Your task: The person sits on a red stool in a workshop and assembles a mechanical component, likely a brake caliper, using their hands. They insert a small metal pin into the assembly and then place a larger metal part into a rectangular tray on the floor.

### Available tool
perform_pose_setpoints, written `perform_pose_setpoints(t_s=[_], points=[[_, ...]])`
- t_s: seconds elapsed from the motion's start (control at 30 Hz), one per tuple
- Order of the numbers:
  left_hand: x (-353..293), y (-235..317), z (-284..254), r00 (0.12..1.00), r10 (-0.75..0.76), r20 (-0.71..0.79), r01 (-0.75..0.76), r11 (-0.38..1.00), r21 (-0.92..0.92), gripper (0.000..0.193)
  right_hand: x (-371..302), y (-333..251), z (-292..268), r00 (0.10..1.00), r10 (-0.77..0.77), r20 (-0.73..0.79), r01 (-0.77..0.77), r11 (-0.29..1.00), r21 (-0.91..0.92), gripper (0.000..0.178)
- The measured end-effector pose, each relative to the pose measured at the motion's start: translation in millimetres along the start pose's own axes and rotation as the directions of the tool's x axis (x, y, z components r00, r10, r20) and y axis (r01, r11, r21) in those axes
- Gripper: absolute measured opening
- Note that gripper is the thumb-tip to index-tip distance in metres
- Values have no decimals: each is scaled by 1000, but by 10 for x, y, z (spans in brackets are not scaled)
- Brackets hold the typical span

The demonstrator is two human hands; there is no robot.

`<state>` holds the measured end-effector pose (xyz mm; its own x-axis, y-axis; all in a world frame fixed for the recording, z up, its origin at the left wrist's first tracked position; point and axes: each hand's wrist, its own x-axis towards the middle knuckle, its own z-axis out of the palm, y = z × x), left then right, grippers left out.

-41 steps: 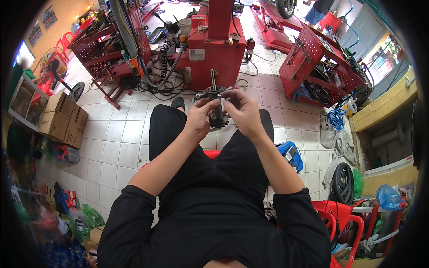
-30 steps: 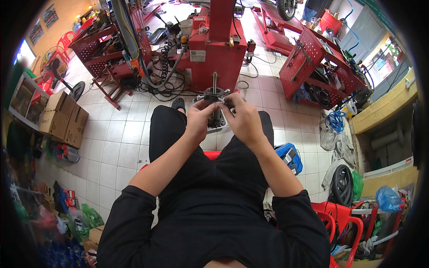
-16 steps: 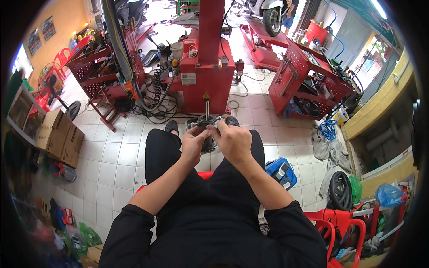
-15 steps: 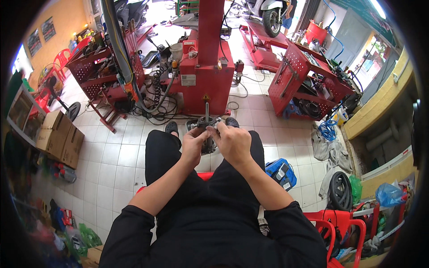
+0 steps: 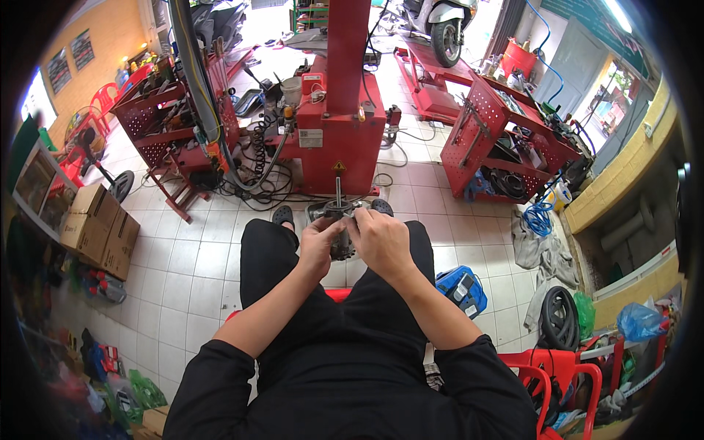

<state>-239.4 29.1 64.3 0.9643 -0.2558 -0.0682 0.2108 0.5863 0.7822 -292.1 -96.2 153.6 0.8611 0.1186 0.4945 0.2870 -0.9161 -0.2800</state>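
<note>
Between my knees stands a dark grey metal machine part [image 5: 342,248] with a round body and a bright rod [image 5: 339,189] rising upright from its top. My left hand [image 5: 317,248] is closed on the near left side of this part, thumb toward its middle. My right hand [image 5: 381,243] is closed in a pinch at the right side of the part's top, its knuckles upward. Whatever small thing its fingertips hold is hidden behind them. Both hands nearly meet in front of the part.
Ahead stands a red machine post [image 5: 341,139] with cables by its base. Red tool carts [image 5: 484,136] flank it. A blue case [image 5: 462,290] lies by my right knee, a red chair [image 5: 561,374] behind it. Cardboard boxes [image 5: 95,227] stand on the left.
The view has tilted slightly, so the background sits a little lower. Both hands stay at the metal part, with only a small shift of the right fingers.
</note>
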Motion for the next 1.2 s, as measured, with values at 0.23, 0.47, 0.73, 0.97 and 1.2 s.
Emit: perform_pose_setpoints(t_s=[0.23, 0.47, 0.73, 0.97, 1.2], points=[[51, -12, -26, 1000, 16, -10, -16, 999, 41, 16, 60, 24, -45, 970, -169, -172, 196, 968, 159, 21], [29, -17, -34, 999, 46, 13, -47, 998, 31, 16, 16, 33, -11, 996, 7, 87, -1, 998, -69, 22], [49, -34, -33, 998, 56, 23, -57, 997, 52, 14, 6, 107, 20, 995, -102, 7, 102, 993, -53, 25], [36, 16, -22, 999, 47, 4, -47, 996, 72, 14, 25, -24, -72, 997, -71, -35, 68, 993, -99, 22], [26, 2, -15, 998, 52, 33, -55, 995, 78, 15, -13, 14, 26, 1000, -7, 9, 9, 988, -152, 21]])
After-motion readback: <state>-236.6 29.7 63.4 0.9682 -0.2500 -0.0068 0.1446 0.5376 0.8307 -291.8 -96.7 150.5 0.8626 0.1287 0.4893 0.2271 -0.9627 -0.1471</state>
